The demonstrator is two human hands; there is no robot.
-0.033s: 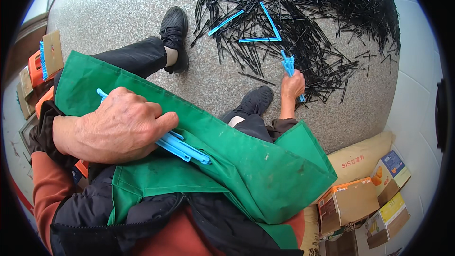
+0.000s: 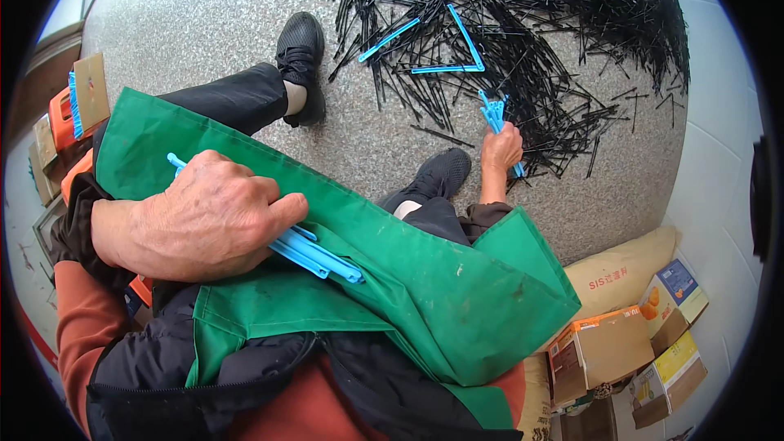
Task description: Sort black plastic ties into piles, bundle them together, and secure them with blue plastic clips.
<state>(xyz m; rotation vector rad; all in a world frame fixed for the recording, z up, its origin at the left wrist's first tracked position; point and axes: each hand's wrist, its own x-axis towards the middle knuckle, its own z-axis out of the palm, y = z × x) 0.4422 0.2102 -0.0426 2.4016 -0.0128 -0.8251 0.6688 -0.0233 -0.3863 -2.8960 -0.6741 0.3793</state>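
Note:
Over the green apron on my lap, my left hand (image 2: 214, 216) is closed round a bundle of light-blue plastic sticks (image 2: 314, 257). Their ends stick out at both sides of the fist. Farther off and to the right, my right hand (image 2: 501, 147) grips a smaller bunch of blue sticks (image 2: 493, 111), low over the near edge of the heap of black plastic sticks (image 2: 523, 57). The upper ends of that bunch fan apart; the fingers are partly hidden. More blue sticks lie on the heap, among them a long one (image 2: 390, 39) and a V-shaped pair (image 2: 465, 39).
The green apron (image 2: 457, 302) spreads across my lap. My shoes (image 2: 300, 53) rest on the speckled floor (image 2: 196, 24). At the lower right are a full sack (image 2: 616, 273) and opened cardboard boxes (image 2: 608, 347). Orange crates and a cardboard box (image 2: 91, 90) stand at the left.
My right hand has shifted very slightly left, and the tops of its blue sticks are more spread and lean left. The left hand has not moved.

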